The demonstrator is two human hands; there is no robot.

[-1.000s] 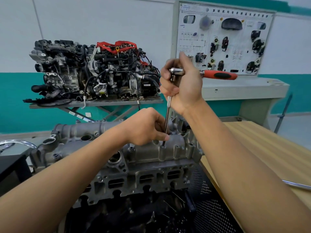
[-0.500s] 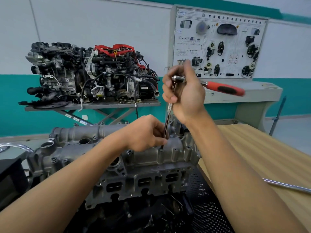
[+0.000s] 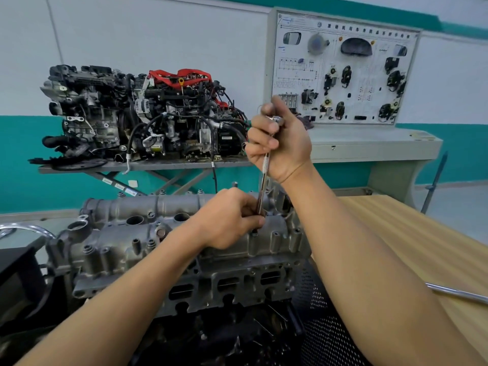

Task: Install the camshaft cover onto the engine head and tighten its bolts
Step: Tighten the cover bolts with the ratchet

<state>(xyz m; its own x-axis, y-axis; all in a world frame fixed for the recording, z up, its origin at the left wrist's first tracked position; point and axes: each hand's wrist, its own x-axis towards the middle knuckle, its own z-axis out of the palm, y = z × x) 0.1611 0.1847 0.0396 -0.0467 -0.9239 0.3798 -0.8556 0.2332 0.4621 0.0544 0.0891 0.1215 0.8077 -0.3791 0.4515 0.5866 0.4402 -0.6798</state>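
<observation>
On the engine head [image 3: 200, 283], the camshaft cover [image 3: 137, 249] sits in place while a bolt [image 3: 254, 233] near its right end is being run down.

The left hand [image 3: 227, 220] is closed around the lower end of the extension bar [image 3: 263, 184], steadying it over the bolt; the right hand [image 3: 280, 141] is wrapped around the ratchet head [image 3: 276, 118] at the top, its handle hidden. The bar leans slightly, so the socket could ride off the bolt or start it cross-threaded. A second engine [image 3: 142, 114] stands on a stand behind, and the wooden table [image 3: 412, 239] is just to the right.
</observation>
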